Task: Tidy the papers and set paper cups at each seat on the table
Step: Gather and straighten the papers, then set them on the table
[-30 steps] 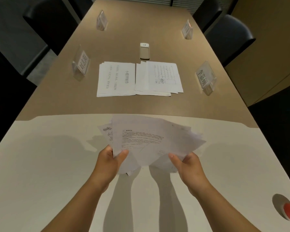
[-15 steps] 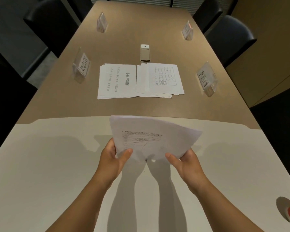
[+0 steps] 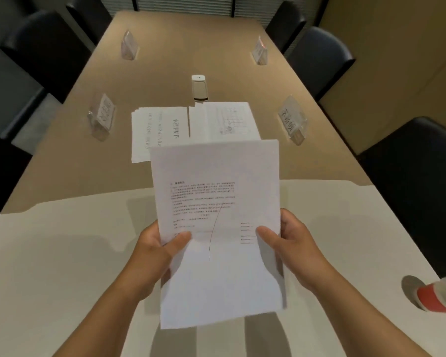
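a: where do the papers stand?

b: partly sorted. two flat piles lie side by side on the brown part of the desk [image 3: 242, 47], the left pile [image 3: 157, 132] and the right pile [image 3: 224, 119], edges roughly squared. a third sheaf [image 3: 216, 228] is up in the air, held upright over the pale near end of the desk.

a: and the hands?

b: both clamped on that sheaf. the left hand [image 3: 155, 248] pinches its left edge, thumb on the front; the right hand [image 3: 291, 238] grips the right edge the same way. the sheets look lined up, though the lower edge is a bit blurred.

a: so what's left?

b: i'd say this sheaf has yet to be laid down with the others. the cups haven't started: a stack of paper cups [image 3: 438, 295] lies on its side at the desk's near right edge, and no cup stands by any name card, such as this name card [image 3: 292, 119].
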